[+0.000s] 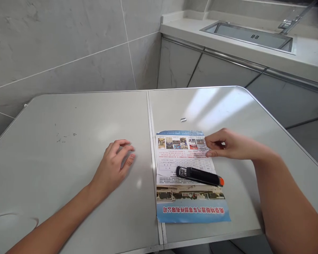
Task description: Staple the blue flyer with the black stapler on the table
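Observation:
A printed paper flyer [190, 211] lies on the table, its lettering upside down from where I look. On it rests a black stapler [201, 175] with an orange end to the right and a metal end to the left. My right hand [228, 145] lies at the flyer's upper right edge, its fingers bent and its thumb apart from them, the tips touching or just over the paper. My left hand [117, 160] rests on the table left of the flyer, fingers loosely spread with nothing in them.
Small metal staples [183, 120] lie beyond the flyer. A seam [150, 123] splits the white folding table [108, 109]. Behind stand a grey tiled wall [69, 35] and a counter [182, 23] with a sink [249, 35]. A thin pale cord [5, 214] lies at the left.

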`<state>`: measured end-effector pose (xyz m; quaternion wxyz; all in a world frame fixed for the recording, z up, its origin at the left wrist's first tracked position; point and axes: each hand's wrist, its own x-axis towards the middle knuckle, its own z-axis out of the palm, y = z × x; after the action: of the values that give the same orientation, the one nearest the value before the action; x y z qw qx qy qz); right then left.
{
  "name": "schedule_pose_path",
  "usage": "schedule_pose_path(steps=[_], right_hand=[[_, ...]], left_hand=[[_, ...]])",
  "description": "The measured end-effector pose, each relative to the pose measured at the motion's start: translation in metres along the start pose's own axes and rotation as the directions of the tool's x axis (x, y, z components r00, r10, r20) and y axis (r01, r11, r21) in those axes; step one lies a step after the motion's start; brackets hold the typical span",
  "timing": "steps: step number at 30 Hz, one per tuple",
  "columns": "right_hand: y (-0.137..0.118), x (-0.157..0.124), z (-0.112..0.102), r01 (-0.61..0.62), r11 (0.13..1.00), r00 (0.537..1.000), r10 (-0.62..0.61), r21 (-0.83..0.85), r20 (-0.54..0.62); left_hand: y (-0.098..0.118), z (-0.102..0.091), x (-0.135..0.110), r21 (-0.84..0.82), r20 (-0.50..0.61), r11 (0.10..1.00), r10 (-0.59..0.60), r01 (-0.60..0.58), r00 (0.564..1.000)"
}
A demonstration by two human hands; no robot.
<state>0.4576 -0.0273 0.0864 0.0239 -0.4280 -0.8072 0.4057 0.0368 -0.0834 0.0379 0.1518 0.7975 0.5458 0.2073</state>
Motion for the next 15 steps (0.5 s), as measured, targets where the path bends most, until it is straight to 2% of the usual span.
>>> schedule_pose_path(steps=[2, 5, 7, 10, 12, 15], right_hand=[[0.006, 0.001, -0.001, -0.036, 0.999, 0.999, 0.036, -0.002, -0.035], [0.009, -0.001, -0.002, -0.009, 0.999, 1.0, 0.009, 0.038, 0.003], [0.008, -0.004, -0.003, 0.049, 0.994, 0.988, -0.063, 0.099, 0.14], [0.008, -0.005, 0.001, 0.087, 0.974, 0.894, -0.169, 0.209, 0.414], [0.006, -0.002, 0.007, 0.088, 0.976, 0.865, -0.174, 0.2, 0.47], [-0.002, 0.006, 0.02, 0.119, 0.99, 0.891, -0.142, 0.081, 0.432]], left_hand=[[0.001, 0.002, 0.002, -0.003, 0.011, 1.0, 0.011, -0.011, 1.0], [-0.002, 0.005, 0.007, -0.032, 0.003, 0.999, -0.003, 0.003, 1.0], [-0.006, 0.005, 0.01, -0.099, -0.007, 0.994, -0.052, 0.052, 0.999], [-0.009, 0.001, 0.014, -0.224, -0.007, 0.964, -0.147, 0.142, 0.989], [-0.007, -0.005, 0.019, -0.248, -0.003, 0.954, -0.175, 0.168, 0.985], [0.008, -0.009, 0.036, -0.228, -0.001, 0.966, -0.123, 0.12, 0.992]])
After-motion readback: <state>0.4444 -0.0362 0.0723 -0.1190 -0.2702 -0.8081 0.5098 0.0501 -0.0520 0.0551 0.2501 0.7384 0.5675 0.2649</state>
